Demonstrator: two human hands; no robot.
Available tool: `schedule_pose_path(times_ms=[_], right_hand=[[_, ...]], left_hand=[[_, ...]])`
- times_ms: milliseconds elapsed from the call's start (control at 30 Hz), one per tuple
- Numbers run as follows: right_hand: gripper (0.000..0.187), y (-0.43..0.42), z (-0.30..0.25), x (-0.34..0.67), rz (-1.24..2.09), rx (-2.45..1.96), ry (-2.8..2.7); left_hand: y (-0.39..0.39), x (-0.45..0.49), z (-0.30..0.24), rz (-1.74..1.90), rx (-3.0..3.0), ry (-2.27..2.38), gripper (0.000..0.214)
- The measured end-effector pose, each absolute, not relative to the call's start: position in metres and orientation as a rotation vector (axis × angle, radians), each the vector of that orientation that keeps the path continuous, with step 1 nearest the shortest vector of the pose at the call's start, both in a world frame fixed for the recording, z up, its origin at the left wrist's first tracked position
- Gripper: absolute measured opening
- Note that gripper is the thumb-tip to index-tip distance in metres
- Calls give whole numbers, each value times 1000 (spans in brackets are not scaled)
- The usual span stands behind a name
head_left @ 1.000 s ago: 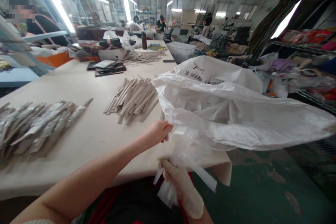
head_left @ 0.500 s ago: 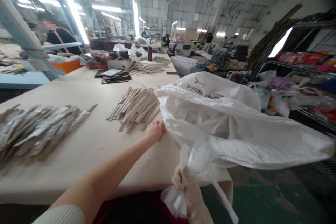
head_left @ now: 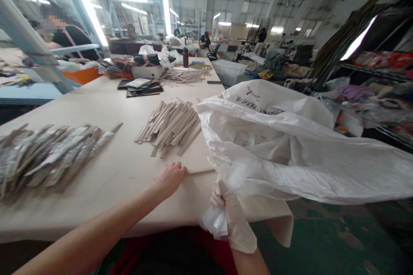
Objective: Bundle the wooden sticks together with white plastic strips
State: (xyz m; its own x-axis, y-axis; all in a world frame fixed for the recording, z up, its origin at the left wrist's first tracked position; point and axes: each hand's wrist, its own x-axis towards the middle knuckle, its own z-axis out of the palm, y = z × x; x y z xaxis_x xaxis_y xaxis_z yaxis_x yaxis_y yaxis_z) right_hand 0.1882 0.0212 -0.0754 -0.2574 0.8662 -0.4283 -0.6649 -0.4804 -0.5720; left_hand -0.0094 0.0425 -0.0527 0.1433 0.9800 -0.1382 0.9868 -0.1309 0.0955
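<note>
My bare left hand (head_left: 171, 177) rests low over the cream-covered table (head_left: 129, 184), with its fingers curled down and pressed together. A thin pale edge or fold runs from its fingertips toward the bag; what the fingers hold, if anything, is hidden. My right hand (head_left: 222, 200), in a whitish glove, is closed around a gathered part of a large white plastic bag (head_left: 309, 176). The bag lies wide open at the table's right side, handwriting on its far wall. Beyond my left hand lies a pile of greyish-beige flat strips (head_left: 176, 126).
To the left lies another heap of strips (head_left: 58, 154), partly in shiny clear wrapping. Black flat pieces (head_left: 142, 89), a dark bottle (head_left: 185, 56) and a white bin (head_left: 227, 72) are farther back. Cluttered shelving (head_left: 371, 94) stands right; a person (head_left: 69, 36) is at left.
My left hand has moved left and toward me, away from the bag's edge. My right hand still grips the bag and has turned, showing more of the glove. The view has shifted slightly.
</note>
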Motion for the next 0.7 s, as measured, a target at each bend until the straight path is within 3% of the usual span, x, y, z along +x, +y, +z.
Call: schedule_pose_path(times_ms=[133,467,700], right_hand=[[40,33,-64,185,1773,-870,-309],[29,46,-47,154,1627,-1048,-269],[20,27,-48,126,1877,-987,-505]], left_hand=[[45,-8,-55,61,2156,1920,21],[-61,-45,-16,444,1498,1564,31],[-84,-61,12,522,1316,1834,21]])
